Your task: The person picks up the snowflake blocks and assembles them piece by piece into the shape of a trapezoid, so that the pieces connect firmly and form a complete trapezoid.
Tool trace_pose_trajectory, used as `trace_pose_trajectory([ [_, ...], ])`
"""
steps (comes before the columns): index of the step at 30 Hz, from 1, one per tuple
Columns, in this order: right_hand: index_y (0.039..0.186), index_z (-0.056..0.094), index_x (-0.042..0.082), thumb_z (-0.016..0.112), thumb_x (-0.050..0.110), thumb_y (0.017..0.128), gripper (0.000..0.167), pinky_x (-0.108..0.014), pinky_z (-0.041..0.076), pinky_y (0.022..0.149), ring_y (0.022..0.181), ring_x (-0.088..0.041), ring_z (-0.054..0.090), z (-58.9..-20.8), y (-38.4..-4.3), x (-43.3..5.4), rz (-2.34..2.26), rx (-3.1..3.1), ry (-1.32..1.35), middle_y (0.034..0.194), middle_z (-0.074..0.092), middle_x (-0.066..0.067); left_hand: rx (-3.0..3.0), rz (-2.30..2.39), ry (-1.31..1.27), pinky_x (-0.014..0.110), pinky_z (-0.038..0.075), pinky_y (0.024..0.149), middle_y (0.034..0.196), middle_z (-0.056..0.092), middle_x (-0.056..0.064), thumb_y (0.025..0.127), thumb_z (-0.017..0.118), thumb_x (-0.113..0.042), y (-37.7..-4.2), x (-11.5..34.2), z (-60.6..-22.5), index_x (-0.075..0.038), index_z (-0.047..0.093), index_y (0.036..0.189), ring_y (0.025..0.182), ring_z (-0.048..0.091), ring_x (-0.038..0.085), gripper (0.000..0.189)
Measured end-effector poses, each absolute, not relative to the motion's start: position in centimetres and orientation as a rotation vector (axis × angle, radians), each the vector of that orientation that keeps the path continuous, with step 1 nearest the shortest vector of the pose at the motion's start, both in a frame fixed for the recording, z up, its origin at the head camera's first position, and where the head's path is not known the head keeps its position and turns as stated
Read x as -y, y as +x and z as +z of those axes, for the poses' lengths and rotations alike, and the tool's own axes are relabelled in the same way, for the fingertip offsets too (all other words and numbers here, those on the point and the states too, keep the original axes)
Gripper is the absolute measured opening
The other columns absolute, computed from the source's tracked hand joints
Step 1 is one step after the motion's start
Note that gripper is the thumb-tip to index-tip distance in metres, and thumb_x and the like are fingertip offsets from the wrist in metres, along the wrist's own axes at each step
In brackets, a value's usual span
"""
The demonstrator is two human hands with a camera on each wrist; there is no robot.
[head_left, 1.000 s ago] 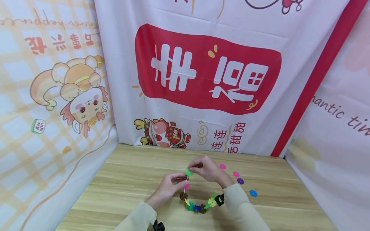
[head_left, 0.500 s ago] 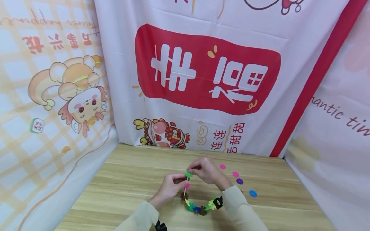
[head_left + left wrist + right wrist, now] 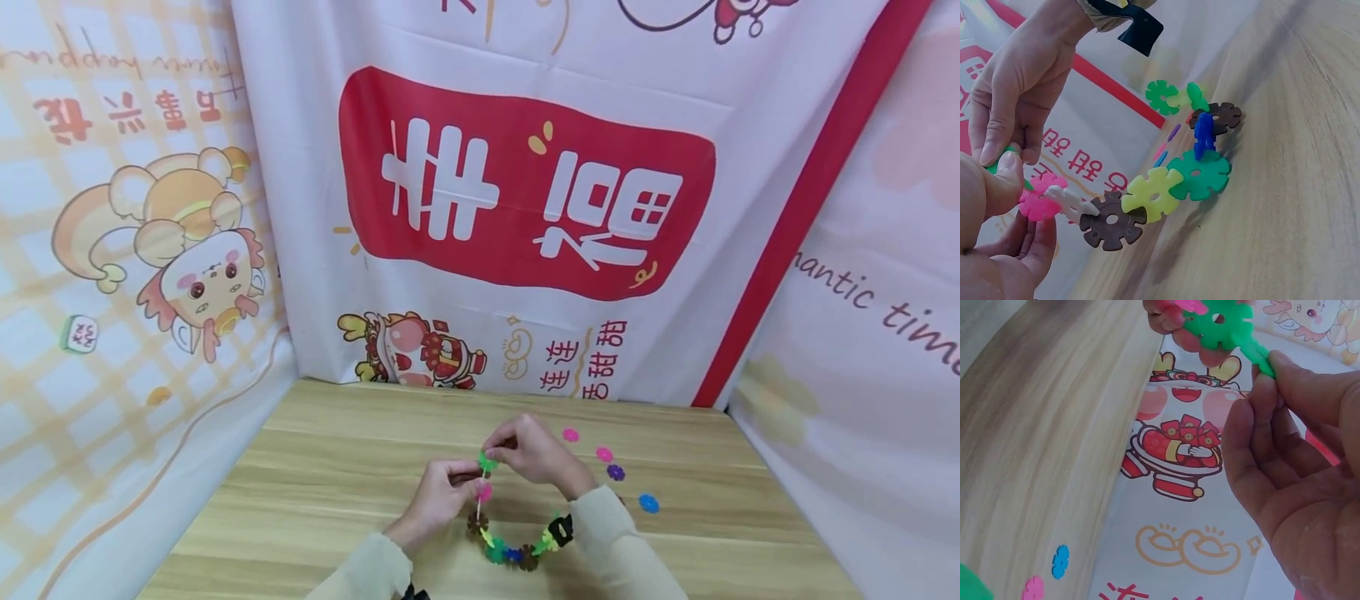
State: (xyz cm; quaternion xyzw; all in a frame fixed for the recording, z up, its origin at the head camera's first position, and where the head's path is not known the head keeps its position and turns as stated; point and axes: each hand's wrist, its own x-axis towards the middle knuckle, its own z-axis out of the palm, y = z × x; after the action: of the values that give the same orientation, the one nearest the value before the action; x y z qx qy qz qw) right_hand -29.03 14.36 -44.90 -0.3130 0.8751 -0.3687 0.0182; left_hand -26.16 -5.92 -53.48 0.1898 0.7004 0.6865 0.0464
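A curved chain of notched plastic snowflake discs, with a brown disc [image 3: 1113, 220], a yellow disc [image 3: 1152, 195] and a teal disc [image 3: 1199, 175] among them, hangs over the table from my left hand [image 3: 441, 500]. Its thumb and fingers pinch the chain's upper end, by a pink disc [image 3: 1040, 199] and a green disc [image 3: 1219, 324]. My right hand [image 3: 528, 448] pinches another green disc [image 3: 1255, 356] between thumb and index finger. That one stands edge-on, its far end right at the first green disc's rim. My left fingers partly hide the joined discs.
On the wooden table [image 3: 315, 492], loose discs lie right of my hands: two pink, including a near pink disc [image 3: 604, 454], a purple disc [image 3: 616, 472] and a blue disc [image 3: 648, 503]. Printed cloth [image 3: 525, 333] hangs behind the table and along both sides.
My right hand has come slightly down toward the left hand with its green disc. The left hand keeps its grip on the chain, and the head view has shifted a little.
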Motion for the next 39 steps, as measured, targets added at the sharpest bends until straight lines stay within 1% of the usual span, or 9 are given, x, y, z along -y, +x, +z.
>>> trace_pose_trajectory([
  [3,0.095,0.083,0.012,0.076,0.009,0.096,0.008,-0.022,0.06,0.065,0.071,-0.003,0.067,-45.0,-29.2,-14.3,-1.155,-2.694,-0.998,0.09,0.081,0.0,-2.129,2.111,0.581,0.022,0.063,0.085,0.12,0.069,0.04,0.097,0.072,0.0,-26.1,6.0,-53.4,0.013,0.071,0.12,0.101,0.079,0.029,0.026],
  [6,0.096,0.084,0.01,0.076,0.008,0.096,0.008,-0.022,0.06,0.064,0.07,-0.005,0.068,-45.1,-29.4,-14.4,-1.153,-2.665,-1.024,0.09,0.081,-0.002,-2.122,2.092,0.586,0.022,0.063,0.085,0.119,0.07,0.039,0.097,0.073,-0.001,-26.0,6.1,-53.4,0.012,0.071,0.12,0.097,0.078,0.02,0.027],
  [10,0.098,0.084,0.01,0.076,0.007,0.096,0.009,-0.021,0.061,0.068,0.076,-0.01,0.073,-45.1,-29.4,-14.8,-1.113,-2.639,-1.045,0.093,0.082,-0.003,-2.133,1.975,0.584,0.02,0.061,0.088,0.122,0.073,0.03,0.099,0.075,-0.013,-26.2,6.5,-53.1,0.004,0.073,0.123,0.099,0.075,0.01,0.03],
  [15,0.103,0.084,0.012,0.076,0.01,0.097,0.01,-0.021,0.062,0.077,0.086,-0.013,0.077,-44.9,-29.3,-15.5,-1.078,-2.619,-1.052,0.099,0.083,-0.002,-2.207,1.888,0.576,0.022,0.061,0.089,0.117,0.077,0.013,0.101,0.073,-0.032,-27.1,6.7,-52.5,-0.006,0.076,0.118,0.101,0.073,0.013,0.032],
  [20,0.107,0.082,0.013,0.078,0.014,0.096,0.012,-0.019,0.061,0.079,0.087,-0.008,0.074,-44.5,-28.6,-17.3,-1.056,-2.682,-1.015,0.103,0.082,-0.003,-2.187,1.899,0.566,0.027,0.062,0.089,0.11,0.077,0.008,0.1,0.074,-0.028,-27.6,6.7,-53.0,-0.005,0.075,0.116,0.097,0.072,0.015,0.027],
  [24,0.107,0.081,0.015,0.08,0.017,0.094,0.013,-0.019,0.061,0.077,0.086,-0.005,0.072,-44.4,-27.7,-21.4,-1.023,-2.784,-0.912,0.101,0.081,-0.001,-2.144,1.918,0.512,0.03,0.063,0.09,0.112,0.077,0.008,0.1,0.074,-0.027,-27.6,7.0,-53.4,-0.005,0.073,0.119,0.098,0.072,0.015,0.029],
  [30,0.108,0.08,0.013,0.081,0.022,0.095,0.016,-0.019,0.06,0.074,0.084,-0.007,0.07,-45.3,-27.1,-30.3,-0.909,-2.916,-0.633,0.098,0.079,0.003,-2.091,1.931,0.478,0.032,0.062,0.096,0.119,0.074,0.009,0.099,0.075,-0.03,-27.7,7.8,-53.1,-0.007,0.071,0.124,0.106,0.072,0.019,0.035],
  [35,0.108,0.078,0.002,0.08,0.013,0.093,0.018,-0.027,0.062,0.076,0.086,-0.013,0.071,-47.9,-26.3,-36.1,-0.837,-2.982,-0.467,0.098,0.079,-0.005,-2.074,1.939,0.472,0.033,0.062,0.097,0.119,0.073,0.011,0.098,0.076,-0.028,-27.8,7.9,-53.1,-0.006,0.07,0.124,0.106,0.071,0.02,0.035],
  [39,0.11,0.076,-0.003,0.081,0.012,0.092,0.024,-0.027,0.062,0.075,0.086,-0.015,0.072,-50.5,-25.5,-38.5,-0.871,-2.97,-0.383,0.099,0.079,-0.01,-2.072,1.944,0.478,0.03,0.062,0.094,0.117,0.074,0.011,0.099,0.075,-0.023,-27.9,7.6,-53.1,-0.004,0.07,0.124,0.105,0.071,0.021,0.032],
])
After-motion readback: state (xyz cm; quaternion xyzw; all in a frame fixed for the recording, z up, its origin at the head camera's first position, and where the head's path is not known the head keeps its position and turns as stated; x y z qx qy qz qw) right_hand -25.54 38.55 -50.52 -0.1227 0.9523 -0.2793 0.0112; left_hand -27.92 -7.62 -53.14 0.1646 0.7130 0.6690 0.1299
